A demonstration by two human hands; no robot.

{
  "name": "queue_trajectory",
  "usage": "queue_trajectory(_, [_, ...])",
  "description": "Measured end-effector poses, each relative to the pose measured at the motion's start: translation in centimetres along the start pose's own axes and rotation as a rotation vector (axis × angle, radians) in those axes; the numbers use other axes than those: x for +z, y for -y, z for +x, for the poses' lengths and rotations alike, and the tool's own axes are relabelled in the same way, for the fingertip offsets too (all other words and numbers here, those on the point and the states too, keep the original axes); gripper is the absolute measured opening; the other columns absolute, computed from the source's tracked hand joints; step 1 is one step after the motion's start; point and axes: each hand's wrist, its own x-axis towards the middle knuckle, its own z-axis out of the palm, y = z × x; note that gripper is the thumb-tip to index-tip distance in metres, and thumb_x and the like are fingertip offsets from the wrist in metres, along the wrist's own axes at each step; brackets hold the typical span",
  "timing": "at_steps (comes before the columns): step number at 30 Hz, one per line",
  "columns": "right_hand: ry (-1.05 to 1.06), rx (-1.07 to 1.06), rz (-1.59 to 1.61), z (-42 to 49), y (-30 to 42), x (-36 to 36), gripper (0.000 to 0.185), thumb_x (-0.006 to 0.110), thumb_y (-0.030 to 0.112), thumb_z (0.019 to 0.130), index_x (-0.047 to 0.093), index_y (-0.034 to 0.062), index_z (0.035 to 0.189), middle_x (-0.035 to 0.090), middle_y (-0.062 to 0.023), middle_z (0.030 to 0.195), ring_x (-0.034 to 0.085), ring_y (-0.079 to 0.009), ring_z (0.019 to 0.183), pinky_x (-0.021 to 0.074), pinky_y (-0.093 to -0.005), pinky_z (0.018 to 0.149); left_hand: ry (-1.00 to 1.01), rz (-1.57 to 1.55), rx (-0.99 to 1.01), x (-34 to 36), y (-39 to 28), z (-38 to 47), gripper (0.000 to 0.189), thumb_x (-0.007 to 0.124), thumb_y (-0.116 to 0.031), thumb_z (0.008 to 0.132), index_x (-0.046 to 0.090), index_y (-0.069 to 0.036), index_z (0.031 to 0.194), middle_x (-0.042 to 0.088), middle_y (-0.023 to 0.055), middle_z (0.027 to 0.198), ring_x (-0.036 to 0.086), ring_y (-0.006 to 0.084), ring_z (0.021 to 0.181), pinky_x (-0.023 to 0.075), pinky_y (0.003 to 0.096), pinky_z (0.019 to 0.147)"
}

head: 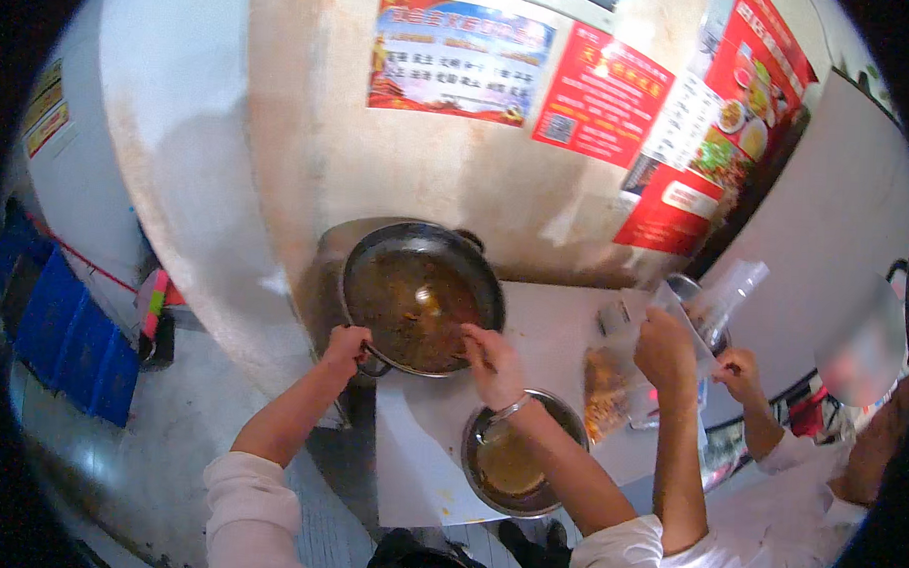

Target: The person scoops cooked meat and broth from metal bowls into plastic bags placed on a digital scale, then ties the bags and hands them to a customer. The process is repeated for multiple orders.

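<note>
A wide dark two-handled pan (496, 285) with brown, oily-looking liquid stands against the wall at the table's back left and hides part of that corner. My left hand (347, 345) is closed around its near handle. Over the pan's near right rim is my right hand (494, 368), wearing a bracelet, with fingers bent towards the liquid. Whether those fingers hold anything is too blurred to tell. Under my right forearm sits a round metal bowl (469, 465) of cloudy tan liquid, partly covered by the arm.
At right, a co-worker's hands (666, 351) hold a clear plastic container (689, 330). A clear bag of orange-brown food (604, 394) lies on the white table (411, 463) near them. Posters (462, 59) cover the wall ahead. Blue plastic crates (77, 338) stand at floor level left.
</note>
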Motion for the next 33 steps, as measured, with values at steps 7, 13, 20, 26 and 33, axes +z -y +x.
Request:
queue_trajectory(7, [-0.146, -0.186, -0.331, 6.0, 0.8, 0.1, 0.025, 0.052, 0.01, 0.077, 0.052, 0.0069, 0.102, 0.054, -0.012, 0.085, 0.056, -0.0288, 0.067, 0.0463, -0.0351, 0.055, -0.009, -0.015, 0.174, 2.2, -5.7, -5.4, 0.012, 0.054, -0.001, 0.057, 0.048, -0.004, 0.067, 0.044, 0.0049, 0.052, 0.038, 0.0148, 0.036, 0.0286, 0.0273, 0.032])
queue_trajectory(13, [0.025, -0.551, -0.211, 6.7, 4.3, -0.5, 0.029, 0.051, 0.011, 0.078, 0.049, 0.0036, 0.106, 0.054, -0.0151, 0.094, 0.057, -0.0296, 0.073, 0.048, -0.0347, 0.062, -0.023, -0.09, 0.321, 2.7, -7.7, -6.3, 0.018, 0.053, 0.0, 0.056, 0.049, -0.003, 0.074, 0.045, 0.0046, 0.054, 0.039, 0.0132, 0.037, 0.0308, 0.0249, 0.034])
queue_trajectory(20, [0.06, -0.473, -0.08, -1.6, 7.2, -4.6, 0.027, 0.051, 0.001, 0.075, 0.052, 0.0001, 0.102, 0.057, -0.0172, 0.087, 0.058, -0.026, 0.072, 0.0482, -0.0315, 0.062, -0.035, -0.023, 0.196, 1.3, -8.4, -8.0, 0.015, 0.055, -0.006, 0.058, 0.049, -0.006, 0.071, 0.045, 0.0038, 0.06, 0.044, 0.0146, 0.048, 0.0358, 0.0253, 0.04])
queue_trajectory(26, [-0.242, 0.485, 0.9, -4.1, 7.4, -3.2, 0.03, 0.04, 0.023, 0.087, 0.049, 0.001, 0.105, 0.06, -0.0119, 0.089, 0.059, -0.015, 0.072, 0.0433, -0.0237, 0.058, -0.007, -0.094, 0.035, 1.0, -7.2, -9.4, 0.011, 0.056, -0.014, 0.06, 0.048, -0.006, 0.06, 0.046, 0.0048, 0.059, 0.045, 0.0159, 0.048, 0.0331, 0.0252, 0.042])
queue_trajectory(33, [-0.377, 0.523, 0.957, -3.9, 5.9, -3.0, 0.028, 0.041, 0.024, 0.087, 0.05, 0.0024, 0.102, 0.06, -0.0105, 0.087, 0.059, -0.0156, 0.069, 0.0438, -0.0238, 0.053, -0.066, -0.178, -0.03, 1.0, -4.1, -5.5, 0.009, 0.053, -0.008, 0.061, 0.044, -0.005, 0.061, 0.039, 0.0065, 0.048, 0.038, 0.0152, 0.037, 0.0309, 0.0265, 0.035])
